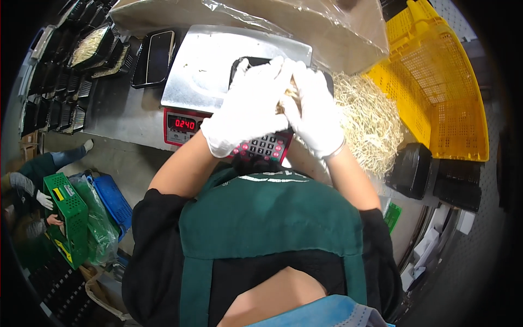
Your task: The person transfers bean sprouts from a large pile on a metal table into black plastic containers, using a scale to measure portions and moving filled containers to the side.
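My left hand (249, 108) and my right hand (316, 112), both in white gloves, are cupped together above a black plastic tray (255, 62). A few strands of bean sprouts (289, 95) show between them; the rest of what they enclose is hidden. The tray's far rim shows behind my fingers, but its inside is mostly covered. Under my left hand and to its left stretches the steel platform of a digital scale (200, 69), its red display (184, 124) lit. A big heap of bean sprouts (363, 122) lies to the right of my right hand.
Filled and stacked black trays (88, 49) stand at left, near a single black tray (154, 59). A plastic-lined box (253, 20) stands behind the scale. At right are a yellow crate (441, 94) and black trays (410, 169). A co-worker's gloved hand (44, 200) is by a green crate (67, 218).
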